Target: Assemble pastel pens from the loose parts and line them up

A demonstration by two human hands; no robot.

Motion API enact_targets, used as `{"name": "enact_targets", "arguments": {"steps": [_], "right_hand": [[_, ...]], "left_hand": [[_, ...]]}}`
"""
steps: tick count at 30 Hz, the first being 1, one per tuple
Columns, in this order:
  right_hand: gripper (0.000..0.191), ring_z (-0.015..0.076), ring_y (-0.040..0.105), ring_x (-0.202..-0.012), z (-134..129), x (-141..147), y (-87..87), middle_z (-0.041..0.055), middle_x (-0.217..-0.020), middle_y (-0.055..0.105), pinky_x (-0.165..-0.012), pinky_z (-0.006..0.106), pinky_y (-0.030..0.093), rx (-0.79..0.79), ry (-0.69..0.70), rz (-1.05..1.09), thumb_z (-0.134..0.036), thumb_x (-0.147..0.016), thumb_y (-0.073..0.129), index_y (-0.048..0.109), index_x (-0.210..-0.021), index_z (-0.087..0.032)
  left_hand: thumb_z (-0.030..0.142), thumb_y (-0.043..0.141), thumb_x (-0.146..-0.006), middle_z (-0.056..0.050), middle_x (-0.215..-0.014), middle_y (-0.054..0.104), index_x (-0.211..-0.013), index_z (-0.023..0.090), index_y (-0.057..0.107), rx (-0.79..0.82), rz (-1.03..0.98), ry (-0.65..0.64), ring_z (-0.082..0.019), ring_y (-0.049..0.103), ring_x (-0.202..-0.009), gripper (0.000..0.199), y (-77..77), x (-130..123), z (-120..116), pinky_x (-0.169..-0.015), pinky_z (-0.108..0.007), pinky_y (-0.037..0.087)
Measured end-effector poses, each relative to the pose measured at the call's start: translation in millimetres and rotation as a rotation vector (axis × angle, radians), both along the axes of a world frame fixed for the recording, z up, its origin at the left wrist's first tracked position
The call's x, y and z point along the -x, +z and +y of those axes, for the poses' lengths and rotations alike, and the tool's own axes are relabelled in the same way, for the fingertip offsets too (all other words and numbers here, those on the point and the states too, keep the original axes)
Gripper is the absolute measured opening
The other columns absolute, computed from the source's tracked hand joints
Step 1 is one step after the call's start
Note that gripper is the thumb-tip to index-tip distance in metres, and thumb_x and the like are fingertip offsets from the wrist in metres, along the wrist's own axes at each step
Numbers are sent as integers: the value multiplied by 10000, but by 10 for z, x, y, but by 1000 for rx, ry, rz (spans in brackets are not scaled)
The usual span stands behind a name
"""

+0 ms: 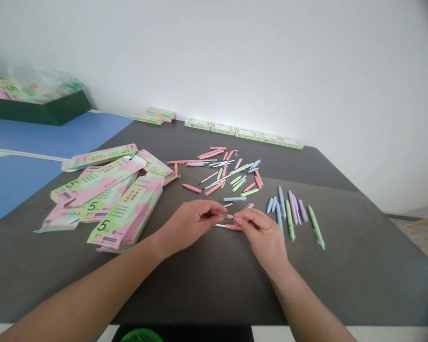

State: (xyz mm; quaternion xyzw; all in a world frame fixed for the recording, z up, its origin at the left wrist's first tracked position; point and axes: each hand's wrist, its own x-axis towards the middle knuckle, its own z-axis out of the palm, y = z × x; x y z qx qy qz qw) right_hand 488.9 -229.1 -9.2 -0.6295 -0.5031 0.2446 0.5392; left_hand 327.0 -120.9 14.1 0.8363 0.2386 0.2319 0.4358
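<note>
Near the middle of the dark table, my left hand (194,222) and my right hand (262,232) pinch towards each other. Between their fingertips is a small pink pen part (229,216), mostly covered by the fingers. Just below it a pink pen barrel (233,227) with a white refill lies at my right fingers. A blue pen barrel (234,199) rests just beyond the hands. Farther back is a loose spread of pink, green, blue and purple pen parts and white refills (218,180). Right of my right hand lie several pens, including a green pen (316,228).
Opened pink-and-green cartons (128,211) are heaped on the left. A row of small boxes (223,129) lines the wall, with stacked cartons (153,115) beside it. A dark green bin (39,111) holding cartons and plastic stands on the blue surface (103,128) at far left.
</note>
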Motion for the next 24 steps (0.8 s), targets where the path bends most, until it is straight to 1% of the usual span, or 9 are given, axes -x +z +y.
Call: {"name": "enact_targets", "arguments": {"steps": [3,5,7,9,11,14,17,21,24], "right_hand": [[121,146,602,-767,4,-10,24,21,-803,633,-699,264,523,-7,10,-35,-273,-814,596,689,-760,-218],[107,143,607,-743,13,2,12,18,-793,649,-710,269,519,0,3,23,-287,-796,619,694,-770,-216],[115,144,619,-712,25,24,-21,15,-773,667,-707,276,519,15,2,139,-310,-771,646,700,-798,-213],[141,148,630,-698,36,46,-58,13,-752,680,-700,281,520,29,1,246,-328,-751,664,702,-820,-210],[156,154,637,-697,43,57,-84,12,-747,686,-699,288,521,47,-13,287,-336,-743,672,700,-829,-209],[159,164,645,-703,44,56,-78,24,-782,688,-701,303,526,75,-47,226,-341,-757,655,697,-832,-208],[128,166,644,-734,37,67,-27,32,-816,684,-677,285,526,55,-43,76,-315,-779,625,699,-806,-214],[105,154,631,-754,22,105,28,22,-795,684,-655,254,513,6,-15,-99,-267,-797,603,699,-784,-228],[117,157,647,-755,17,117,12,23,-818,692,-674,265,520,47,-60,-55,-281,-786,618,695,-854,-227]], "left_hand": [[226,549,-813,0,-851,696,-937,201,682,-95,30,-40,-120,608,-759,184,6,17,13,-724,-211,445],[227,549,-813,2,-838,698,-1014,212,670,-94,30,-51,-124,609,-764,235,-7,11,-4,-735,-217,445],[237,542,-818,2,-834,701,-1053,221,661,-37,16,-62,-130,611,-761,263,-27,-9,-40,-737,-225,450],[249,528,-826,-5,-839,705,-1012,217,676,62,-8,-67,-135,615,-750,241,-47,-35,-83,-725,-228,457],[268,516,-831,-18,-855,707,-963,199,684,180,-33,-51,-142,623,-752,225,-64,-58,-113,-712,-231,463],[329,536,-819,-36,-857,705,-957,171,656,351,-83,43,-159,636,-763,242,-90,-80,-122,-731,-256,475],[376,580,-784,-42,-856,703,-960,162,635,469,-111,100,-171,643,-781,283,-125,-93,-107,-766,-284,477],[378,591,-775,-34,-838,694,-901,164,655,488,-85,42,-165,628,-800,257,-150,-104,-100,-761,-269,463],[368,573,-788,-19,-791,683,-875,163,662,480,-73,21,-150,613,-766,240,-134,-106,-102,-754,-257,452]]}}
